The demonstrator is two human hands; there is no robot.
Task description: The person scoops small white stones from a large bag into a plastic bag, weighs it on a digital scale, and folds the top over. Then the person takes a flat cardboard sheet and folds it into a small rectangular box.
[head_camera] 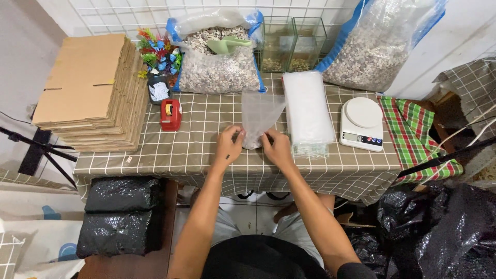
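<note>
Both hands meet at the middle of the worktop (pixel 206 155), each pinching the lower end of a clear bag (pixel 260 118). The left hand (pixel 228 147) has its fingers closed on the bag's bottom edge from the 9 o'clock side; the right hand (pixel 277 149) has its fingers closed on the same edge from the 3 o'clock side. The two grips sit close together, nearly touching, and neither hand is clearly nearer the bag than the other.

From the fingers the bag runs toward 12 o'clock: its long axis points straight away from the person, widening as it goes, with its upper right corner leaning toward 1 o'clock. It seems lifted or slack, not pressed flat; whether its mouth is open cannot be told.

Just beside the bag at 3 o'clock lies a stack of clear bags (pixel 308 111), and past that a white scale (pixel 361 123). At 12 o'clock stands an open sack of gravel (pixel 219 70) with a green scoop (pixel 226 45) in it, and a second sack (pixel 369 44) leans at 1 o'clock, with two glass tanks (pixel 292 44) between them. At 10 o'clock sits a red tape dispenser (pixel 170 113), and farther toward 9 o'clock a pile of flat cardboard (pixel 85 88). Coloured plastic plants (pixel 157 54) lie at 11 o'clock.
</note>
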